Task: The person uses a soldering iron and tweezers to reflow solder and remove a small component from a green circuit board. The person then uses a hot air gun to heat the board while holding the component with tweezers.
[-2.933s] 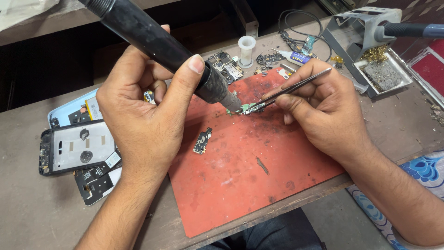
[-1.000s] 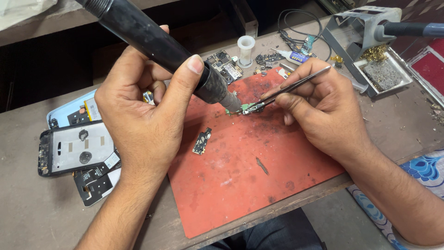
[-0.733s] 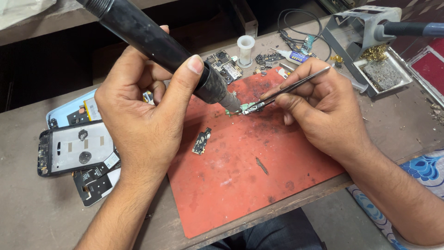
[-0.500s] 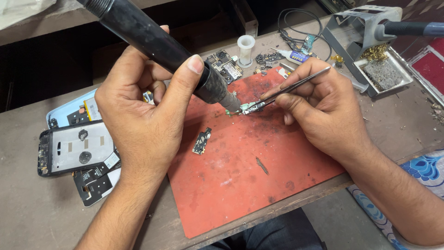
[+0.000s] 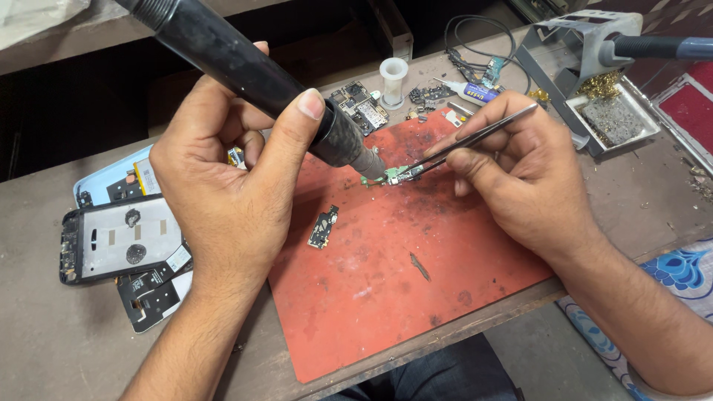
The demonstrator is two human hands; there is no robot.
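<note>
Head view, the only 1: the left hand point(image 5: 223, 186) is wrapped tight around a thick black hot-air handpiece point(image 5: 252, 74), thumb pressed along the barrel, its metal nozzle point(image 5: 369, 165) tipped down just beside a small green circuit board point(image 5: 391, 177). That board sits at the upper middle of the red work mat point(image 5: 416, 297). The right hand point(image 5: 520, 178) has its thumb and fingers pinched shut on slim tweezers point(image 5: 475, 137), and the tips touch the little board. A second small board point(image 5: 322, 226) lies apart, lower left on the mat.

To do this well, I'd say: keep the nozzle hovering close over the part rather than resting on it, hold the tweezers light and steady, and brace both wrists on the bench.

Off to the left lie opened phone housings point(image 5: 119, 245); up top, a larger logic board point(image 5: 358, 106), a white pot point(image 5: 394, 74) and a soldering-iron stand point(image 5: 587, 67).
</note>
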